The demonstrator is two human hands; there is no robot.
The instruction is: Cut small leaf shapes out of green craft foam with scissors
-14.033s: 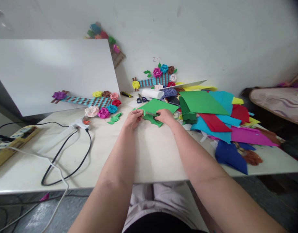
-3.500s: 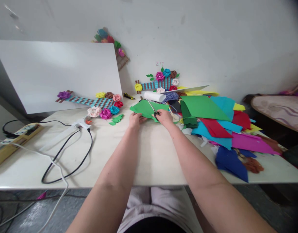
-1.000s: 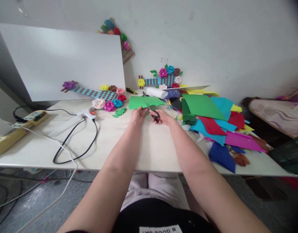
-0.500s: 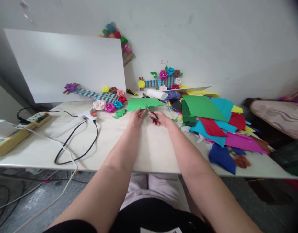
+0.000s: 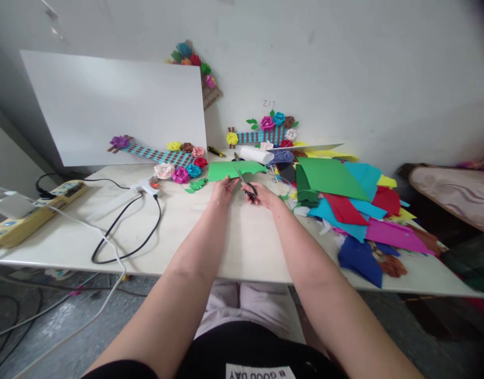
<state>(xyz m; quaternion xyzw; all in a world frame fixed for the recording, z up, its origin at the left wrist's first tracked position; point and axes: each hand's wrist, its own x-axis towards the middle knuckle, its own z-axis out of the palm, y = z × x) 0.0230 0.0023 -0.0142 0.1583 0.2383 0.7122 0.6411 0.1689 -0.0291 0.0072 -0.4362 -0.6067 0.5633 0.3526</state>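
Note:
My left hand point(image 5: 223, 190) pinches the near edge of a green paper sheet point(image 5: 228, 169) held just above the white table point(image 5: 194, 231). My right hand point(image 5: 261, 194) is closed round the black handles of a pair of scissors point(image 5: 245, 186), whose blades point up and left into the green sheet. A few small cut green leaves point(image 5: 197, 185) lie on the table left of my left hand. Both forearms reach forward from my lap.
A heap of coloured paper sheets point(image 5: 352, 202) covers the table's right side. Woven strips with paper flowers point(image 5: 174, 160) lie at the back left, another strip point(image 5: 265, 131) leans on the wall. A glue gun point(image 5: 145, 185) with black cable, a white board point(image 5: 116, 108) and a power strip point(image 5: 37, 208) stand left.
Over the last second the view has shifted slightly; my hands stay on the green sheet and scissors, with the blades still in the paper. Earlier, my right hand held no scissors.

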